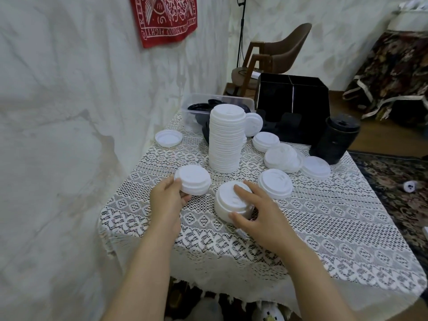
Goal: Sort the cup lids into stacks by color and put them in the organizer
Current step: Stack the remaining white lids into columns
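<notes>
Left hand grips short white-lid stack; right hand grips second stack. Clear tub holds black lids; red banner reads "FIGHT".

1. Lace-covered table.
2. Middle: tall white lid stack, with loose white lids to its right.
3. Far edge: clear tub, black organizer, black lid stack.
4. Front: two short white stacks, the left one maybe lifted.
</notes>
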